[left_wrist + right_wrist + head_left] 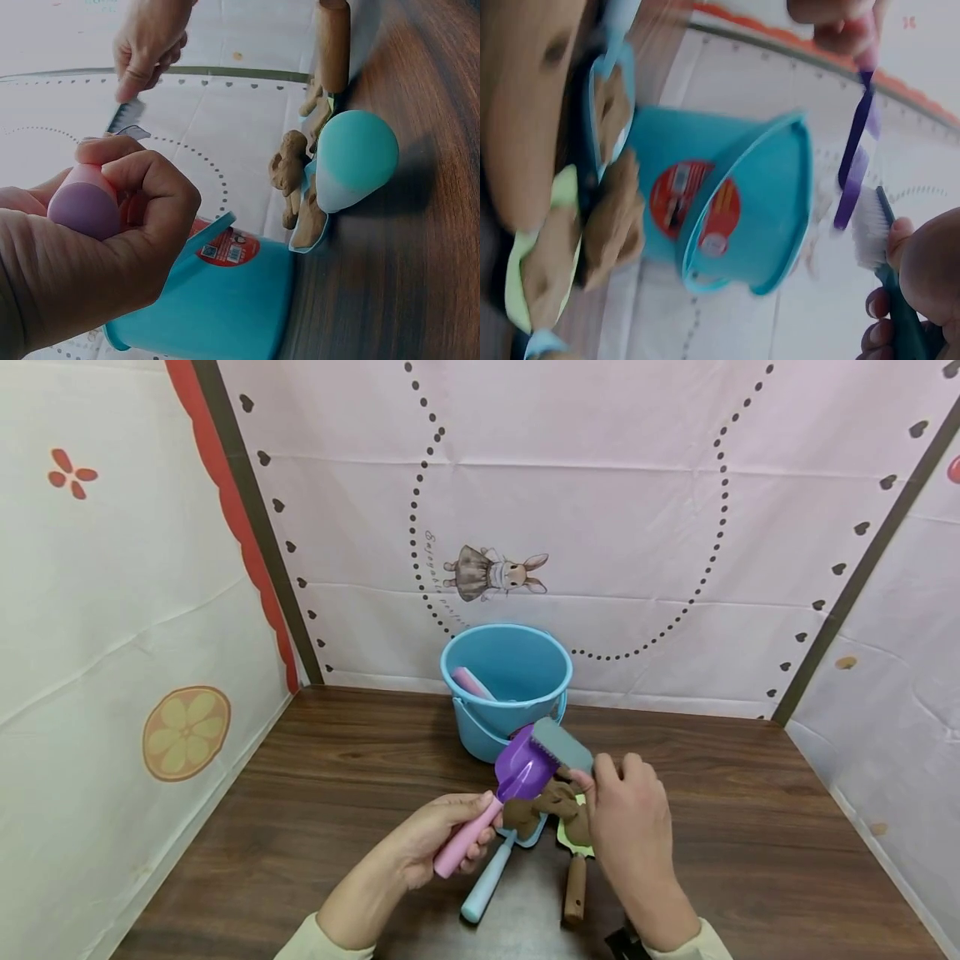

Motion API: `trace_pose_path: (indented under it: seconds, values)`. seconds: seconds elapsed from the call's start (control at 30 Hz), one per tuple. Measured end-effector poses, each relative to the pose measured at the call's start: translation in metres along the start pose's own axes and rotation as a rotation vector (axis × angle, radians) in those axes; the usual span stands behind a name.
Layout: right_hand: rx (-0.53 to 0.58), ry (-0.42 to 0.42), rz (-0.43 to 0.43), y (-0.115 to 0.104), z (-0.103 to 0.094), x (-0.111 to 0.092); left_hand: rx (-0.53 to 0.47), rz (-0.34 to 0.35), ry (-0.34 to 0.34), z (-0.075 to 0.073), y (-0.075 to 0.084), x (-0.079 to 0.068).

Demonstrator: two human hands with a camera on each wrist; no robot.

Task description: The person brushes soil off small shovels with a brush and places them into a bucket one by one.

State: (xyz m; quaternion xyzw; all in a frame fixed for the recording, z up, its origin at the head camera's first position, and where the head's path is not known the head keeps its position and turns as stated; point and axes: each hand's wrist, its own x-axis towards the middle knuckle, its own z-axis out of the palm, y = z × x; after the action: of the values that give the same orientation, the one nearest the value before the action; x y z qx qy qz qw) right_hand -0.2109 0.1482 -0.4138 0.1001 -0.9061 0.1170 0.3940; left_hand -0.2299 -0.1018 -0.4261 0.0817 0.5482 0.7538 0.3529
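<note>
My left hand [431,839] grips the pink handle of a small shovel with a purple scoop [517,768], held above the table with the scoop facing up. My right hand [633,818] holds a dark green brush [561,746] with white bristles [870,225], which stand right by the edge of the purple scoop. Beneath them lie a shovel with a light blue handle [486,883] and a green shovel with a brown handle [575,893]. Brown sand-like clumps [558,800] fill both scoops and lie heaped between them.
A light blue bucket [480,731] stands at the back of the dark wooden table [360,752], its handle hanging down in front. Inside it leans a pink object [471,683]. Printed cloth walls [637,543] enclose the table at the back and both sides.
</note>
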Motion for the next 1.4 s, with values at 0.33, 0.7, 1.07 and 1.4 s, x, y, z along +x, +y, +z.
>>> trace_pose_path:
  seconds: [0.33,0.7,1.07,1.4]
  values:
    - [0.014,0.064,-0.226,-0.034,0.003,-0.009,-0.010,-0.013,-0.020,-0.001,0.001,0.000]
    - [0.010,0.034,-0.032,0.013,0.000,0.002,0.005,-0.019,-0.010,-0.002,0.002,-0.002]
    - [0.081,0.028,-0.168,-0.029,0.001,-0.009,-0.005,-0.006,-0.012,-0.001,0.003,-0.001]
    - [0.023,-0.009,0.039,0.014,0.001,0.004,0.022,-0.015,-0.010,-0.001,0.003,-0.002]
